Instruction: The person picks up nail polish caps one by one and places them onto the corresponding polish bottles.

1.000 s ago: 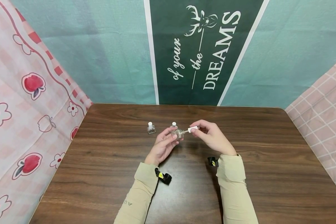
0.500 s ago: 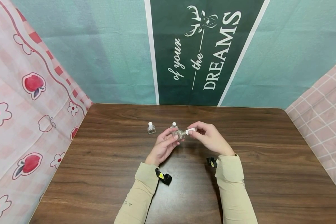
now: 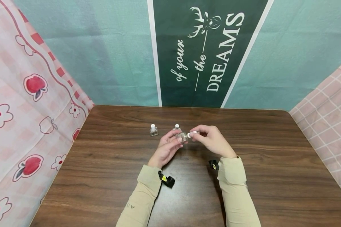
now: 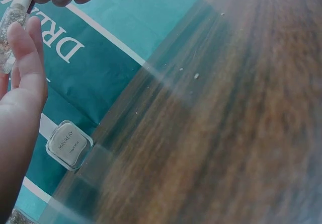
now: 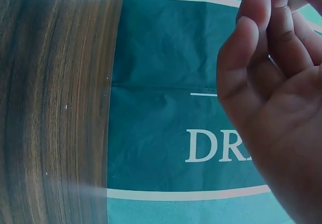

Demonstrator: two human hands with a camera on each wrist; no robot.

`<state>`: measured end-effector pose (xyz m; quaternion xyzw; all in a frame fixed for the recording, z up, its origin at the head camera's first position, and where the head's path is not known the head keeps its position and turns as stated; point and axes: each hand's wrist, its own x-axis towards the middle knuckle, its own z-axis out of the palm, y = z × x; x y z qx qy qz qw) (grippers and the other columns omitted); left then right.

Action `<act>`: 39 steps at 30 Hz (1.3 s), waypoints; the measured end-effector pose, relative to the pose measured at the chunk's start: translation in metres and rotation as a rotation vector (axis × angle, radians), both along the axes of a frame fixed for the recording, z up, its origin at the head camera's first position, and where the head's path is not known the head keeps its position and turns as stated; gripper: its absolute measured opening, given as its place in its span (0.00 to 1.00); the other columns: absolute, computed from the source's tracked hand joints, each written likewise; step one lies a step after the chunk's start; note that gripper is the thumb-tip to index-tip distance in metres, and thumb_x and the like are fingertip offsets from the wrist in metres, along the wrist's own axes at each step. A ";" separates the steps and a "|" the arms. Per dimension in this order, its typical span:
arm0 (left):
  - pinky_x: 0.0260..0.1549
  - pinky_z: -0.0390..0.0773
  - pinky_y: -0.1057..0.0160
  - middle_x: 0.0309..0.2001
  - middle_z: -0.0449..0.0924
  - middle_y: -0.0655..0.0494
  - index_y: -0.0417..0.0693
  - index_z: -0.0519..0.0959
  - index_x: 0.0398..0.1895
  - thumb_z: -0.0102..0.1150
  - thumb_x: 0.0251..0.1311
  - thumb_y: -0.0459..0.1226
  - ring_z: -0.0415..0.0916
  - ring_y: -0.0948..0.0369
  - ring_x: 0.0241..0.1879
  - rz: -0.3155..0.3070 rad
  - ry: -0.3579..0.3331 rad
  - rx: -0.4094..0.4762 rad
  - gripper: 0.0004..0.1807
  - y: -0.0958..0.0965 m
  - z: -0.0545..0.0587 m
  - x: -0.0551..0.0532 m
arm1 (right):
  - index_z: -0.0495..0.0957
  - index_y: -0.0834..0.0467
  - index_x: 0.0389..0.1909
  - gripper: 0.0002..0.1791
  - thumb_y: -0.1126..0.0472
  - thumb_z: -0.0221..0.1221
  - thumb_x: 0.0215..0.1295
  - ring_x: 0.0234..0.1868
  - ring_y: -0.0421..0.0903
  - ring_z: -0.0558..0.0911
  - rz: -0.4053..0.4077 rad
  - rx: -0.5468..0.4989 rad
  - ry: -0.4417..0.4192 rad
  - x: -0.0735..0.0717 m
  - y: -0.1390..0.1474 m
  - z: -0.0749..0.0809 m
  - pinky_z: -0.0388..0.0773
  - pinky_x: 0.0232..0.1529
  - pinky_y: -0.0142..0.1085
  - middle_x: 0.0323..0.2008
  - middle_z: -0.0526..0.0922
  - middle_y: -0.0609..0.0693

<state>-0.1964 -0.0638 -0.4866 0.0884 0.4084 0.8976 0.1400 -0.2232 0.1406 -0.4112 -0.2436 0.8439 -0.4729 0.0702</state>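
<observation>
Above the table, my left hand (image 3: 167, 147) holds a small clear nail polish bottle (image 3: 182, 136) with glittery contents, tilted with its neck to the right. My right hand (image 3: 214, 140) pinches the white cap (image 3: 191, 134), which sits right at the bottle's neck, its brush out of sight. In the left wrist view the glitter bottle (image 4: 11, 28) shows between thumb and fingers, the cap (image 4: 21, 1) at its top. The curled fingers of the right hand (image 5: 279, 68) fill the right of the right wrist view.
Two more white-capped nail polish bottles stand on the wooden table (image 3: 116, 151): one to the left (image 3: 153, 130), another (image 3: 177, 127) partly behind the left hand. Patterned cloths hang around the table, the teal one (image 3: 116, 63) at the back.
My right hand has moved left with the cap, and the brush stem that showed between cap and bottle has gone into the bottle. My left hand has stayed nearly still.
</observation>
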 end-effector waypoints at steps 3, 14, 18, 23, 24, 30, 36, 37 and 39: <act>0.37 0.79 0.72 0.43 0.81 0.55 0.23 0.55 0.63 0.49 0.65 0.25 0.82 0.61 0.39 0.004 0.006 -0.003 0.26 0.000 0.000 0.000 | 0.84 0.51 0.38 0.09 0.50 0.63 0.63 0.31 0.47 0.84 -0.014 0.018 0.007 0.000 0.000 0.000 0.80 0.34 0.34 0.27 0.85 0.45; 0.37 0.78 0.72 0.42 0.80 0.56 0.32 0.65 0.58 0.50 0.64 0.25 0.82 0.61 0.40 0.019 -0.009 -0.035 0.19 0.000 0.002 0.001 | 0.85 0.53 0.37 0.11 0.50 0.64 0.62 0.31 0.52 0.83 -0.048 0.034 0.002 0.002 -0.004 0.001 0.78 0.33 0.33 0.25 0.85 0.47; 0.37 0.79 0.72 0.40 0.81 0.56 0.39 0.70 0.53 0.48 0.64 0.23 0.82 0.62 0.38 0.016 -0.021 -0.040 0.15 0.000 0.002 0.002 | 0.86 0.53 0.34 0.12 0.48 0.64 0.62 0.29 0.54 0.82 -0.054 0.049 0.001 0.002 -0.006 0.000 0.77 0.31 0.33 0.24 0.84 0.47; 0.36 0.79 0.71 0.39 0.82 0.57 0.40 0.70 0.54 0.48 0.64 0.24 0.82 0.62 0.38 0.020 -0.013 -0.048 0.16 -0.001 0.004 0.002 | 0.86 0.52 0.32 0.12 0.48 0.63 0.63 0.29 0.54 0.81 -0.067 0.065 0.017 0.001 -0.008 -0.001 0.76 0.30 0.33 0.22 0.84 0.46; 0.36 0.79 0.71 0.39 0.82 0.57 0.38 0.69 0.55 0.48 0.63 0.23 0.82 0.62 0.38 0.020 -0.012 -0.047 0.16 -0.001 0.004 0.002 | 0.86 0.52 0.33 0.12 0.48 0.63 0.63 0.29 0.54 0.81 -0.065 0.062 0.017 0.001 -0.008 -0.001 0.76 0.31 0.33 0.22 0.84 0.46; 0.36 0.79 0.72 0.41 0.81 0.56 0.29 0.63 0.59 0.48 0.63 0.24 0.82 0.62 0.38 0.026 -0.016 -0.035 0.21 -0.001 0.004 0.001 | 0.80 0.54 0.49 0.18 0.52 0.65 0.61 0.30 0.48 0.80 -0.030 0.025 0.022 0.003 -0.009 0.001 0.77 0.32 0.32 0.29 0.83 0.48; 0.36 0.78 0.72 0.43 0.80 0.56 0.27 0.60 0.61 0.48 0.64 0.24 0.82 0.62 0.39 0.033 -0.014 -0.022 0.23 -0.001 0.003 0.000 | 0.77 0.52 0.53 0.21 0.54 0.67 0.59 0.31 0.45 0.78 0.006 -0.009 0.024 0.001 -0.001 0.000 0.76 0.32 0.32 0.32 0.81 0.48; 0.36 0.78 0.72 0.42 0.80 0.56 0.28 0.60 0.61 0.48 0.64 0.24 0.82 0.62 0.38 0.033 -0.012 -0.017 0.23 -0.002 0.003 0.001 | 0.77 0.52 0.53 0.20 0.55 0.67 0.59 0.31 0.45 0.78 0.010 -0.012 0.025 0.001 0.000 0.001 0.76 0.33 0.32 0.32 0.82 0.48; 0.36 0.78 0.72 0.42 0.81 0.57 0.29 0.61 0.60 0.48 0.63 0.24 0.82 0.62 0.38 0.033 -0.004 -0.006 0.22 -0.002 0.003 0.001 | 0.78 0.52 0.51 0.18 0.56 0.66 0.60 0.31 0.45 0.78 0.015 -0.014 0.031 0.001 0.001 0.001 0.76 0.32 0.32 0.33 0.82 0.48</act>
